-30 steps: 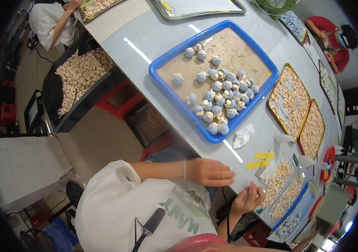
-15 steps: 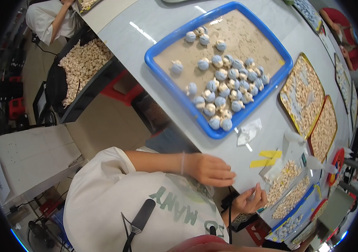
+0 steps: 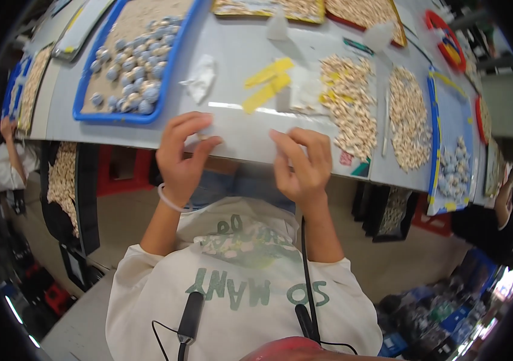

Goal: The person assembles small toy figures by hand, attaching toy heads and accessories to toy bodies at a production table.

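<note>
My left hand point(image 3: 179, 157) is raised over the table's near edge, with thumb and fingers curled in a pinch. Something small and pale seems to sit between the fingertips, too small to make out. Across from it, my right hand point(image 3: 305, 165) has bent fingers apart from the thumb, with nothing visible in it. Beyond the left hand stands a blue-rimmed tray point(image 3: 80, 99) with many round blue-and-cream pieces point(image 3: 131, 77). A crumpled white tissue point(image 3: 200, 79) and yellow tape strips point(image 3: 267, 89) lie beyond and between my hands. Small pale pieces point(image 3: 348, 102) are heaped right of my right hand.
Another heap of pale pieces point(image 3: 410, 117) and a blue-edged tray point(image 3: 432, 144) lie farther right. Yellow-edged trays point(image 3: 268, 17) and a red basket point(image 3: 446, 42) stand at the back. A black container of pieces point(image 3: 88, 198) is below left. Co-workers sit at both sides.
My view has turned toward the right, so the blue tray now lies at the left. Both hands have risen and come opposite each other; the left hand's fingers have curled into a pinch.
</note>
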`<state>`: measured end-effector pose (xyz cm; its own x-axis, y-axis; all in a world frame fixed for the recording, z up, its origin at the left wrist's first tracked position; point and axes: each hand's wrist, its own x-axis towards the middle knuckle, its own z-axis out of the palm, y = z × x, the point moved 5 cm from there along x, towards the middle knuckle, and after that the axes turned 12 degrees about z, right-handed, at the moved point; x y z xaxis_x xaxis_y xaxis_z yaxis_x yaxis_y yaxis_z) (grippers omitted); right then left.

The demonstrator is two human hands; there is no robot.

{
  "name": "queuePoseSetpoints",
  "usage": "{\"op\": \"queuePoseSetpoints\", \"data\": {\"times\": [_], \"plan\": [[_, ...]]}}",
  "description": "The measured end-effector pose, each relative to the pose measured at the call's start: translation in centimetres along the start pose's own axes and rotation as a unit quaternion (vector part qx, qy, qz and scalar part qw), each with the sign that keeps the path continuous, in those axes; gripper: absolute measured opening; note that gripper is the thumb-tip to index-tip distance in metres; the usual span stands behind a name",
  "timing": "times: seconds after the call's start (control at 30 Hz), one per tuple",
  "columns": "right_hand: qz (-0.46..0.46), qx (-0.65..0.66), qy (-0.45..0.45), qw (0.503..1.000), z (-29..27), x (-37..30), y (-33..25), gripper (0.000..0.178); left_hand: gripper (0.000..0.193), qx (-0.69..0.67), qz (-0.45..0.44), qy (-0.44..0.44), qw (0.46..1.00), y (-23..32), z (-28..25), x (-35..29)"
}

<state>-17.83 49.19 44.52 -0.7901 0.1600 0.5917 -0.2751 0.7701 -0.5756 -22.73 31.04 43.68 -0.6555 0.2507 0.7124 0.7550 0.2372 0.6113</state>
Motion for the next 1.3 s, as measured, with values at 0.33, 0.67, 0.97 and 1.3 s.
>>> {"op": "queuePoseSetpoints", "data": {"times": [0.33, 0.67, 0.97, 1.3], "plan": [[0.095, 0.121, -0.083, 0.985, -3.7, 0.7, 2.6, 0.031, 0.032, -0.257, -0.157, -0.072, 0.951, -0.6, 5.6, 2.4], [0.242, -0.129, -0.086, 0.958, -7.5, 5.2, 9.4, 0.017, 0.031, -0.320, -0.214, -0.147, 0.911, -1.6, 6.0, 2.6], [0.232, -0.160, -0.118, 0.952, -5.7, 5.8, 9.9, 0.009, 0.029, -0.343, -0.213, -0.184, 0.896, -1.5, 5.9, 3.0], [0.240, -0.089, -0.032, 0.966, -7.4, 6.0, 9.4, 0.007, 0.039, -0.502, -0.268, -0.105, 0.815, -2.4, 5.6, 2.5]]}}
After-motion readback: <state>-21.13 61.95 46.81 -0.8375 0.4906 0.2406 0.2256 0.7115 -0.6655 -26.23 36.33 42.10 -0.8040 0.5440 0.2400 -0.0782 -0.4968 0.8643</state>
